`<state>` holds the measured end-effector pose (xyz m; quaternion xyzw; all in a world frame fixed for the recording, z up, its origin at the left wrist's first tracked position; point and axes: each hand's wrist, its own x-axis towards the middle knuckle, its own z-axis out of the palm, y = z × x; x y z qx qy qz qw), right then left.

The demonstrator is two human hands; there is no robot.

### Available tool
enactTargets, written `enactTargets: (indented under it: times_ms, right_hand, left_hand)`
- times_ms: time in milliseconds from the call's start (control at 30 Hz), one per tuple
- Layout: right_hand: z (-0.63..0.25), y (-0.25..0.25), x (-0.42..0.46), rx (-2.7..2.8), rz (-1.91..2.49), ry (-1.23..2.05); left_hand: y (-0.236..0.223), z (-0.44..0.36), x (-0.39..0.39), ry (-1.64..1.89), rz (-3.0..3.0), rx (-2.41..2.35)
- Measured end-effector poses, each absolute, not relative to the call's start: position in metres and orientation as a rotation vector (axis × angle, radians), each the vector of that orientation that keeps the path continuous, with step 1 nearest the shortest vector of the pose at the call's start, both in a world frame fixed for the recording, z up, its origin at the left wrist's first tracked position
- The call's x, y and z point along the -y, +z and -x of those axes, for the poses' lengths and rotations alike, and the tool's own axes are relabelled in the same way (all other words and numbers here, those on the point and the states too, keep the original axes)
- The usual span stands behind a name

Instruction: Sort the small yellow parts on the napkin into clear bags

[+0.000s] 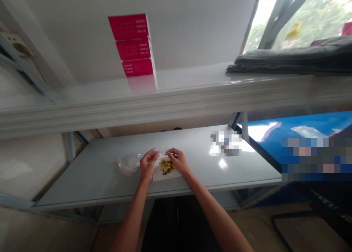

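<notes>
A small pale plastic bag lies on the grey-white table, filled with small yellow and dark pieces too small to name. My left hand is at the bag's upper left corner, its thumb and fingers pinched on the edge. At the upper right, my right hand has its fingers bent over the bag's edge and partly covers the pieces. Just left of my left hand is a crumpled clear plastic bag with pinkish edges.
Above the table runs a shelf bearing stacked red boxes and folded dark cloth. A blurred-out patch covers something at the table's right. Beyond is a blue surface. A chair frame stands lower right.
</notes>
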<state>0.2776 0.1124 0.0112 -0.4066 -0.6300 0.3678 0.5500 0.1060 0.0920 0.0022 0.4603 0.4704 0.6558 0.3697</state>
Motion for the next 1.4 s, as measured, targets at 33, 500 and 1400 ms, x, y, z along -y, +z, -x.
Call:
enactTargets:
  times_ms: [33, 500, 1400]
  right_hand:
    - [-0.278, 0.012, -0.112, 1.457, 0.967, 0.859]
    - [-0.286, 0.013, -0.115, 1.109, 1.168, 0.668]
    - [-0.291, 0.009, -0.116, 1.047, 1.210, 0.628]
  left_hand:
    - [0.002, -0.106, -0.092, 1.702, -1.172, -1.218]
    - [0.019, -0.002, -0.080, 1.539, -1.963, -2.104]
    - [0.000, -0.018, -0.061, 1.384, -2.223, -1.993]
